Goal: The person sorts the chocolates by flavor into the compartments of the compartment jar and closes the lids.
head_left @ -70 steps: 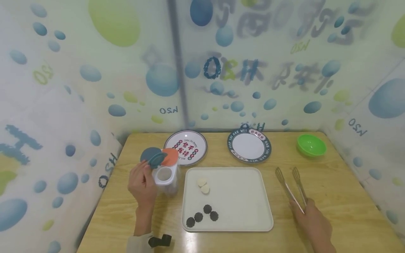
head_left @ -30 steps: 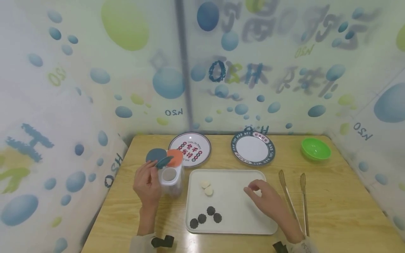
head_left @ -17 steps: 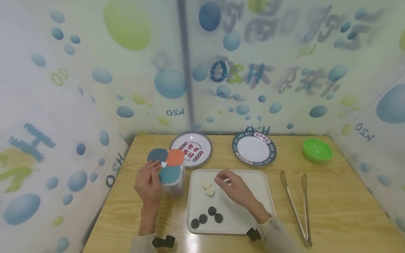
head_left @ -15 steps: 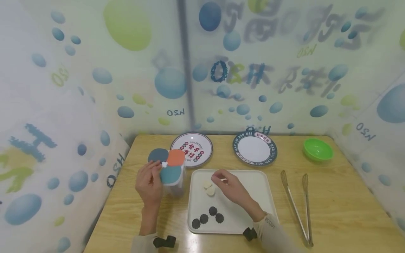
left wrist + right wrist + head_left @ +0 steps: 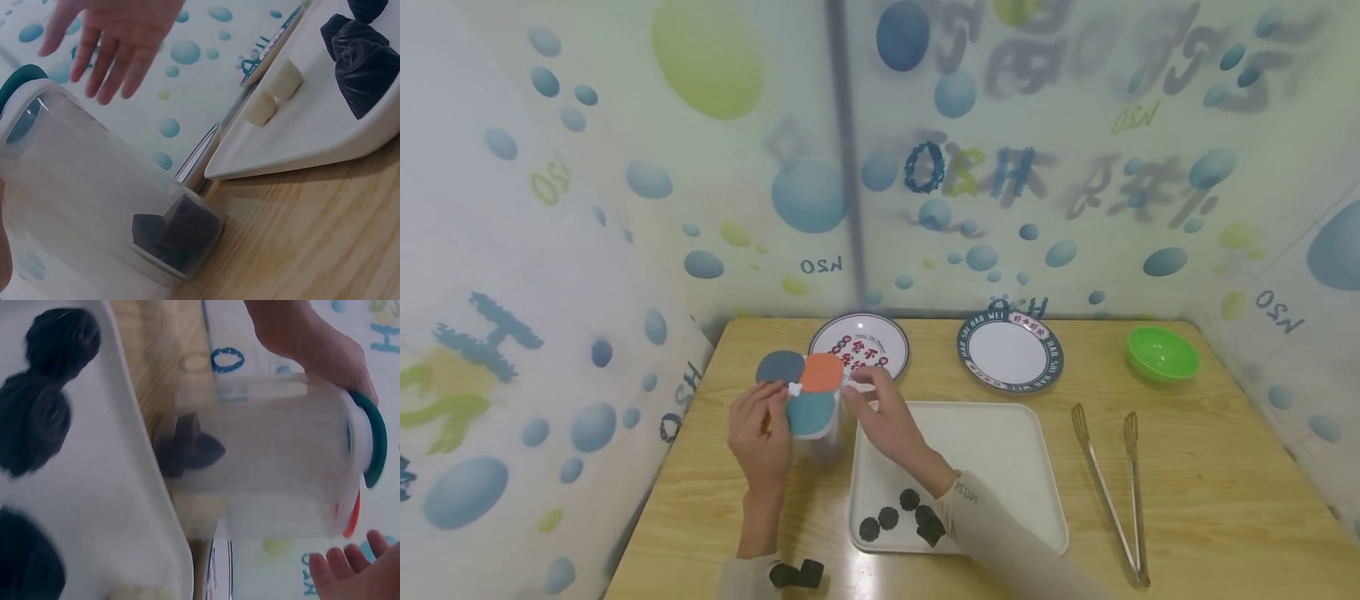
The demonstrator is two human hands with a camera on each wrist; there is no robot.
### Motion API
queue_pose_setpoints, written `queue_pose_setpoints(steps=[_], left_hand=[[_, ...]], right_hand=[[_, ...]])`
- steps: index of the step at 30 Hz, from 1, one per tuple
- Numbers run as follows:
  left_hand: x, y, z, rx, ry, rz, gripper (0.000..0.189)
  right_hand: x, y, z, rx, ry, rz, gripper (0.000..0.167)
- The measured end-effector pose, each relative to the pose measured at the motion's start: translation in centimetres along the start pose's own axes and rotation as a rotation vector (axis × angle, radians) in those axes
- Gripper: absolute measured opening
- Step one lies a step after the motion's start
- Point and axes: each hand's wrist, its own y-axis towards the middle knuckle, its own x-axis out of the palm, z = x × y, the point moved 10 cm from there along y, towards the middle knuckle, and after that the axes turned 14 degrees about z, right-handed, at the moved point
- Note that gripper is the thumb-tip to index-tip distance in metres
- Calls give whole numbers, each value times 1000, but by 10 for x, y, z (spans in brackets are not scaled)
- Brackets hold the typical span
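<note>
Moved: right hand [image 5: 883, 417] has swung left from above the tray [image 5: 992, 467], now just right of the clear container [image 5: 94, 162], near its orange lid [image 5: 823, 372].
Right fingers: spread apart and pretty loose.
Left hand [image 5: 760, 433]: fingertips bunched up by the blue lid [image 5: 780, 367] and white knob [image 5: 794, 388]; honestly can't tell if they're pinching anything.
Clear container: upright on the table [image 5: 1225, 483], left of the tray, dark chunks [image 5: 178, 231] at the bottom.
Container top: 3 lids, all down; blue far left, orange far right, teal lid [image 5: 811, 415] nearest.
Tray stuff: 4 dark fluted pieces [image 5: 888, 518] near left, plus 2 pale pieces [image 5: 285, 80] farther back, blocked from above by the right hand.
Right side: metal tongs [image 5: 1110, 497], legs apart at the far end; green bowl [image 5: 1163, 354] far right.
Far edge: 2 plates, red-lettered plate [image 5: 880, 337] left, dark-rimmed plate [image 5: 1010, 354] right of it.
</note>
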Motion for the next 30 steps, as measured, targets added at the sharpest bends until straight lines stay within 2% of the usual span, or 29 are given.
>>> queue_pose_setpoints(steps=[1, 5, 8, 9, 13, 18, 21, 24, 26, 30], left_hand=[[0, 1, 6, -5, 2, 7, 11], [-2, -3, 3, -17, 41, 17, 7], [-3, -13, -14, -42, 99, -5, 10], [-3, -16, -15, -53, 111, -18, 10], [-5, -26, -18, -87, 135, -47, 18], [-5, -30, -21, -124, 132, -69, 39], [-4, -29, -23, -150, 121, -59, 40], [-4, -26, -18, -166, 96, -26, 37], [-3, -23, -7, -161, 75, -2, 34], [-1, -20, 16, -128, 51, 31, 31]], right_hand=[[4, 0, -6, 6, 26, -1, 45], [26, 6, -3, 45, 123, 8, 53], [40, 7, 12, 67, 161, 23, 58], [43, 6, 14, 63, 173, 25, 59], [49, 2, 18, 16, 225, 34, 62], [53, 1, 22, 33, 280, 21, 63], [51, 0, 11, 43, 298, 6, 64], [47, -2, -4, 41, 321, -8, 65], [47, -4, -4, 55, 329, -7, 65], [52, -3, 21, 98, 327, 22, 66]])
